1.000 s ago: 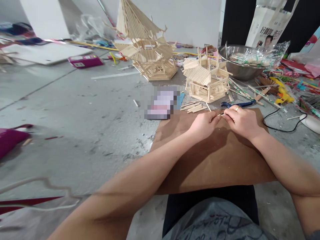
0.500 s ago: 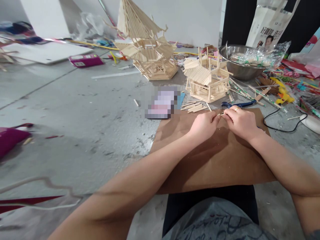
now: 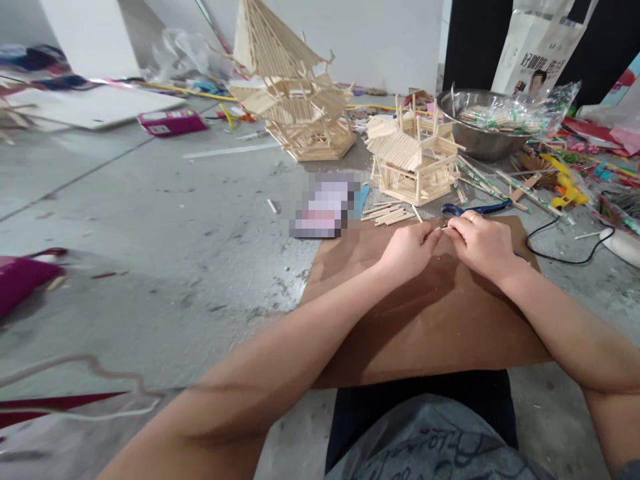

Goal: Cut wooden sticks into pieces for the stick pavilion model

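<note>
Above the far part of a brown board (image 3: 430, 333), my left hand (image 3: 409, 250) and my right hand (image 3: 481, 245) meet, fingertips almost touching. Both are closed in a pinch on a short pale wooden stick (image 3: 444, 229), mostly hidden by the fingers. Just beyond my left hand lies a small pile of cut wooden sticks (image 3: 393, 215). Blue-handled pliers or cutters (image 3: 475, 209) rest behind my right hand, their far end partly covered. Past the pile stands a half-built pavilion of sticks (image 3: 417, 160).
A taller stick pagoda (image 3: 305, 100) stands at the back. A phone (image 3: 325, 207) lies left of the board. At the right are a metal bowl (image 3: 485, 133) of wrapped sticks, a yellow glue gun (image 3: 567, 190) and its black cord. Purple pouches (image 3: 173, 123) lie on the floor.
Almost nothing differs. Both hands keep the same pinch in the same spot, with only a very slight shift of the fingertips around the stick.
</note>
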Action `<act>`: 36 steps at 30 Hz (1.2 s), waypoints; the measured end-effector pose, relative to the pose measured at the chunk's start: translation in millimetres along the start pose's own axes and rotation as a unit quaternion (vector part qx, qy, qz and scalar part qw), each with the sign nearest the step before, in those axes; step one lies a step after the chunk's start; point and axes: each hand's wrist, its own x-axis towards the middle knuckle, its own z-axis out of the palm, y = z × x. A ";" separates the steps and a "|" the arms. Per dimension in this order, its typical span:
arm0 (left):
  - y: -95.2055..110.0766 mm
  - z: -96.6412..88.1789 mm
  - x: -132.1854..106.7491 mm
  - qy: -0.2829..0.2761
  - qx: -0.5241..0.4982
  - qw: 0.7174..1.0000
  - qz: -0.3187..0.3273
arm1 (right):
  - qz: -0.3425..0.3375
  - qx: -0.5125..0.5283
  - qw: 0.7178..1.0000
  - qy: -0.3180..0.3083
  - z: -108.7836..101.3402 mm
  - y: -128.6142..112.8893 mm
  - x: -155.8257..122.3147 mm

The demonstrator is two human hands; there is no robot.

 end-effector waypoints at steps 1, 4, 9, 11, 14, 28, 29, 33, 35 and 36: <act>-1.2 -2.2 1.4 -0.022 -0.017 1.000 0.010 | -0.017 0.010 1.000 0.001 -0.6 2.7 0.4; -3.3 -10.6 4.2 -0.092 -0.079 0.992 0.036 | -0.074 0.053 0.996 0.008 -2.3 11.9 1.3; -3.2 -20.4 2.8 -0.186 -0.204 0.960 0.039 | -0.124 0.144 0.982 0.012 -1.6 23.2 3.2; -4.1 -21.2 1.7 -0.216 -0.269 0.938 0.033 | -0.109 0.156 0.982 0.008 1.7 27.3 5.2; -7.0 -19.5 1.4 -0.214 -0.361 0.908 0.020 | -0.050 0.141 0.989 -0.012 8.9 34.3 9.1; -13.5 -7.8 8.3 -0.086 -0.351 0.929 -0.083 | -0.092 0.213 0.970 0.070 19.2 35.0 7.2; -13.5 -7.5 8.6 -0.080 -0.344 0.931 -0.096 | -0.100 0.213 0.969 0.077 19.5 34.3 7.1; -13.3 -5.3 7.6 -0.110 -0.336 0.927 -0.127 | -0.139 0.210 0.964 0.084 19.4 28.9 7.1; -13.7 -3.8 6.4 -0.137 -0.322 0.930 -0.111 | -0.144 0.205 0.965 0.081 19.1 25.3 6.3; -14.0 -2.9 5.9 -0.147 -0.313 0.933 -0.099 | -0.145 0.205 0.965 0.074 18.8 23.5 5.7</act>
